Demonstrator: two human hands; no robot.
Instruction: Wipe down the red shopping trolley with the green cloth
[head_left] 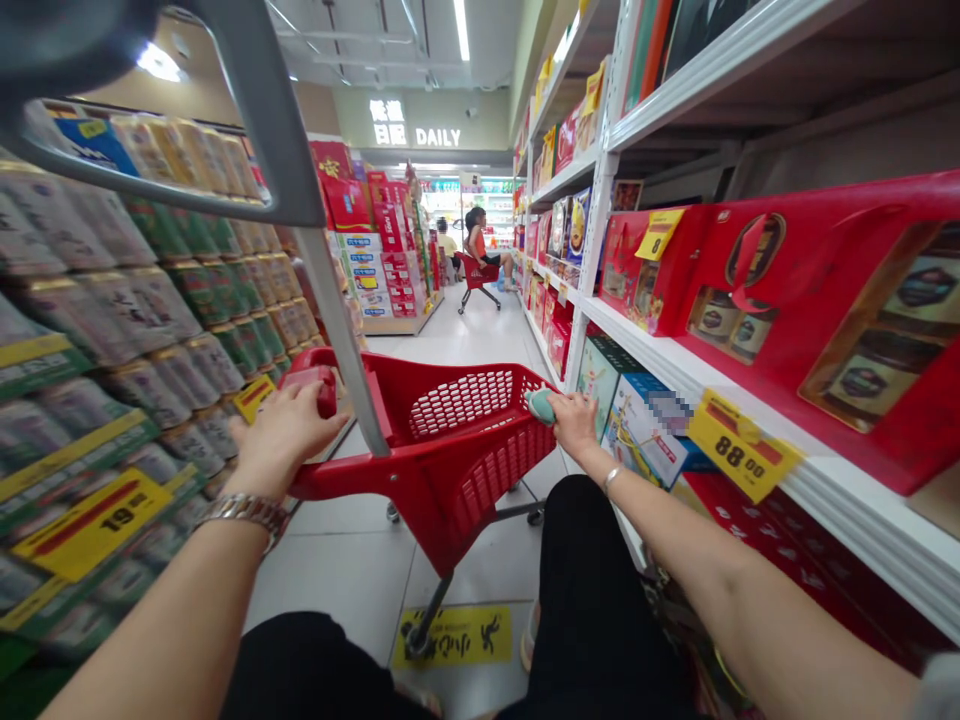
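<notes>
Two hands hold a red plastic shopping cart (pixel 457 450) that stands in a supermarket aisle, just ahead of the person's dark-trousered knees. Its basket is moulded in one piece, with lattice-perforated walls and a smooth rim. The left hand (pixel 281 432) has its fingers curled round the glossy red handle (pixel 319 375) at the near left corner. The right hand (pixel 576 420) is closed over a soft-looking teal grip (pixel 538 404) at the right corner. A grey metal pole (pixel 337 330) slants up in front of the cart's near edge (where its foot is fixed cannot be told). A linked metal watch (pixel 244 512) circles the left wrist and a thin bangle (pixel 611 478) the right.

Under the cart lie pale, shiny floor tiles (pixel 360 560) and a yellow warning sticker (pixel 457 635). To the left, round cans (pixel 150 320) are stacked in tight rows with a yellow price tag (pixel 94 520) below. To the right, white shelves (pixel 847 500) carry flat red gift boxes (pixel 825 290) with clear windows. Far down the aisle another person (pixel 476 240) sits beside a second red cart.
</notes>
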